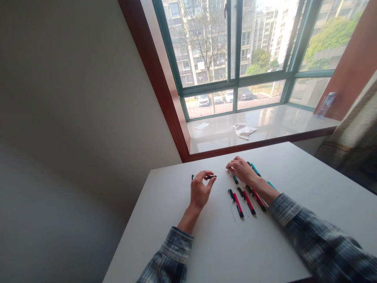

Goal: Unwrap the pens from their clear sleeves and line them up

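My left hand [200, 189] pinches a thin dark pen [211, 177] just above the white table [206, 243], thumb and forefinger closed on it. My right hand [242, 169] rests palm down on a row of pens to the right, fingers on a teal-and-black pen [235, 180]. Near my right wrist lie three red-and-black pens [249, 202] in clear wrappers, side by side. Teal pens [255, 169] show past my right hand. Both sleeves are plaid.
A white window sill [265, 129] runs behind the table, with a crumpled white cloth [244, 131] and a small paper [202, 125] on it. A grey wall stands to the left. A curtain hangs at the right edge.
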`<action>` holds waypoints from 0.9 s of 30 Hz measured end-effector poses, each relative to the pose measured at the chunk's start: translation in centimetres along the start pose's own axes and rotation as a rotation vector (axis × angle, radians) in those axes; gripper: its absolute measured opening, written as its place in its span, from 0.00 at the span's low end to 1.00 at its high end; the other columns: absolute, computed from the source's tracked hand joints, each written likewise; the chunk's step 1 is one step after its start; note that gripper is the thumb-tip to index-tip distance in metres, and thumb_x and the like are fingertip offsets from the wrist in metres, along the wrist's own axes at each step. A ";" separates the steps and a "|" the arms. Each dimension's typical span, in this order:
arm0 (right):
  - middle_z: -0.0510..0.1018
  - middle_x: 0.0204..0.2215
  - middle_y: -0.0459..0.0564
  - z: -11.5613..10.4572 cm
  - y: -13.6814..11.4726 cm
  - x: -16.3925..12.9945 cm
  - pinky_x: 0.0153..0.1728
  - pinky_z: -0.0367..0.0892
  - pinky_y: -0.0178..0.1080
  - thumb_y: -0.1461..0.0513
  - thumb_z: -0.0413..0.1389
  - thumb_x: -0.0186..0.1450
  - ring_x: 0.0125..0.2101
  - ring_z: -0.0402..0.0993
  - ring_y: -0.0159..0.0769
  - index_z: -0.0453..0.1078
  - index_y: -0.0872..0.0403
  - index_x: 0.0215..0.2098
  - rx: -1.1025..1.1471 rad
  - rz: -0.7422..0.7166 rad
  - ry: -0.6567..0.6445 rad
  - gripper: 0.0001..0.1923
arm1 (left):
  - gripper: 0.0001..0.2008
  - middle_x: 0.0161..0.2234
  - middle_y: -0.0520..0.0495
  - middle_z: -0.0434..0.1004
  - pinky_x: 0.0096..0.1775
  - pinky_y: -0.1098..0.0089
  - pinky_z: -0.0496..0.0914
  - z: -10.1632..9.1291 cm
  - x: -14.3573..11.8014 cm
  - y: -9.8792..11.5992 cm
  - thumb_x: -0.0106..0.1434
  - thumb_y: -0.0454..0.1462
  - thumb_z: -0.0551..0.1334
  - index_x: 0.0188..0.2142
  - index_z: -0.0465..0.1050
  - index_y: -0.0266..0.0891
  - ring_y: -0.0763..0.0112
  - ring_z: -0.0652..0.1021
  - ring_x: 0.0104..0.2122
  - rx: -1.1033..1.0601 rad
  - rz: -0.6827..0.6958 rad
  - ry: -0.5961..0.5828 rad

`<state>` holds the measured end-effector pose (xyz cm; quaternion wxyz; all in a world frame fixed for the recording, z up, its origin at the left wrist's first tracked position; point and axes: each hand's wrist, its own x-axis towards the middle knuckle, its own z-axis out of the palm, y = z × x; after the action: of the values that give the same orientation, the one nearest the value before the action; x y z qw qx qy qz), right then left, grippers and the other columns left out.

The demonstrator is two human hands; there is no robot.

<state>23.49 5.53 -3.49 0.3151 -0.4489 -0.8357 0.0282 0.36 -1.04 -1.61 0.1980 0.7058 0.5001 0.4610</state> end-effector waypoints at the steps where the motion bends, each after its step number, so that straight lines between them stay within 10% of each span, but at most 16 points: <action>1: 0.84 0.30 0.52 -0.2 -0.2 0.1 0.37 0.72 0.43 0.67 0.58 0.68 0.37 0.75 0.45 0.81 0.51 0.35 0.023 0.008 0.022 0.09 | 0.06 0.39 0.48 0.83 0.44 0.62 0.73 0.0 0.0 -0.2 0.64 0.42 0.67 0.39 0.78 0.45 0.63 0.79 0.38 -0.013 -0.014 0.005; 12: 0.84 0.40 0.51 0.1 -4.5 0.4 0.46 0.79 0.45 0.54 0.64 0.65 0.40 0.83 0.41 0.78 0.53 0.43 0.857 0.120 0.155 0.13 | 0.11 0.39 0.45 0.84 0.47 0.60 0.73 -0.4 1.4 -1.8 0.60 0.44 0.70 0.38 0.78 0.41 0.60 0.82 0.43 -0.239 -0.193 0.050; 27: 0.84 0.40 0.52 0.3 -5.0 0.2 0.45 0.80 0.45 0.54 0.64 0.64 0.40 0.83 0.41 0.78 0.52 0.43 0.897 0.129 0.096 0.13 | 0.11 0.38 0.45 0.84 0.44 0.60 0.74 -0.2 1.4 -1.0 0.60 0.45 0.70 0.36 0.79 0.41 0.60 0.82 0.40 -0.260 -0.149 -0.017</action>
<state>19.59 2.81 -1.93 0.5144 -0.3199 -0.6957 0.3861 -0.24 0.56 -1.66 0.3258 0.6391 0.4854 0.4997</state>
